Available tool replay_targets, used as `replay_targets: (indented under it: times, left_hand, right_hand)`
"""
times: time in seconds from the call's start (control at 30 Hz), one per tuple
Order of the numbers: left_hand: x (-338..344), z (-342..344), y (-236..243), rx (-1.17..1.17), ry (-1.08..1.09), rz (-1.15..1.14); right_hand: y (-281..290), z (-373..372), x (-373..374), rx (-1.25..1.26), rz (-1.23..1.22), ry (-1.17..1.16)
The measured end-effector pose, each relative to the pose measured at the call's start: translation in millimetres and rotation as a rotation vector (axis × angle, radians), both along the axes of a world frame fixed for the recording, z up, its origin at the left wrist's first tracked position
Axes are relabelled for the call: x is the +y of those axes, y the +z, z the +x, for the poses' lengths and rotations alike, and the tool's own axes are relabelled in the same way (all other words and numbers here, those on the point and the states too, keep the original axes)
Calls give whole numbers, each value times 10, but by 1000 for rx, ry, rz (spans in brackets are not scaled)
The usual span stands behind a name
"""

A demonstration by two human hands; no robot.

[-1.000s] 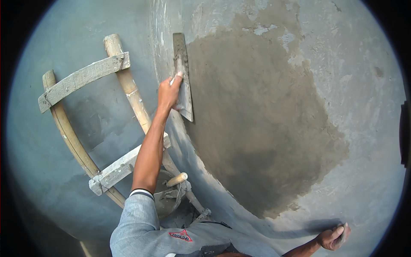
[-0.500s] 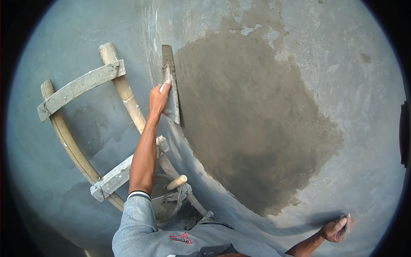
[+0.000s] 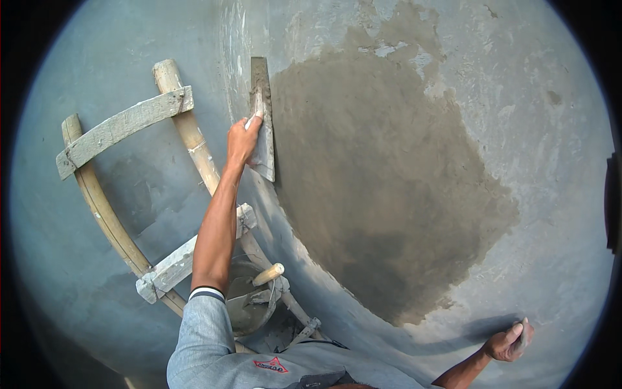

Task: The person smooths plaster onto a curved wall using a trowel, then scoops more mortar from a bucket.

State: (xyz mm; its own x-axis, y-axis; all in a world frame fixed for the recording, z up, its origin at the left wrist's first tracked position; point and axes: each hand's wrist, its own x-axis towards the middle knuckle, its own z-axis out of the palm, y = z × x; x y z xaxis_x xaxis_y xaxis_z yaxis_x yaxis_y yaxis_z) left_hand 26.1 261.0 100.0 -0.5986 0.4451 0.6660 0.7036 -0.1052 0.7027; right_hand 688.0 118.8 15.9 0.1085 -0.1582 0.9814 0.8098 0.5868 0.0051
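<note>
My left hand [image 3: 243,139] reaches up and is wrapped round the handle of a plastering trowel [image 3: 265,146]. The trowel's long flat metal blade stands nearly upright against the wall, along the left edge of a patch of wet mortar [image 3: 382,175]. Grey mortar clings to the upper part of the blade. Low on the right, my right hand [image 3: 506,342] is closed close to the wall, thumb uppermost. Something greyish shows at its fingers, but I cannot make out what it is.
A ladder of bamboo poles [image 3: 107,211] and wooden rungs [image 3: 126,129] leans on the left, close beside my left arm. Behind its lower part hangs a bucket [image 3: 249,311] with grey mortar and a tool with a round wooden handle [image 3: 268,274]. Smooth grey wall [image 3: 551,162] surrounds the patch.
My left hand and the trowel have moved slightly upward along the patch's left edge. The whole view has shifted a little. My right hand stays closed in nearly the same place.
</note>
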Motion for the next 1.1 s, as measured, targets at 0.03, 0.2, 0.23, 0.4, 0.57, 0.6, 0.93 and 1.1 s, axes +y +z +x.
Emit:
replay_targets:
  times: [0.03, 0.2, 0.23, 0.4, 0.57, 0.6, 0.93, 1.1]
  left_hand:
    - [-31, 186, 268, 38, 3, 47]
    - [-240, 844, 1392, 123, -181, 144]
    - [-219, 745, 1227, 111, -160, 99]
    - [-23, 25, -82, 5, 7, 45]
    - [-175, 755, 1279, 122, -156, 118]
    - [-219, 777, 1301, 118, -157, 111]
    - [-87, 427, 842, 81, -46, 5]
    - [-40, 604, 1259, 59, -125, 97]
  right_hand:
    - [12, 15, -27, -7, -3, -4]
    - [41, 26, -95, 5, -41, -58]
    - [53, 38, -115, 1, -41, -58]
    - [64, -57, -16, -15, -29, 32]
    - [72, -14, -63, -40, -26, -78]
    - [69, 7, -79, -38, -19, -96]
    - [51, -14, -47, -10, -19, -32]
    - [3, 60, -96, 21, -29, -82]
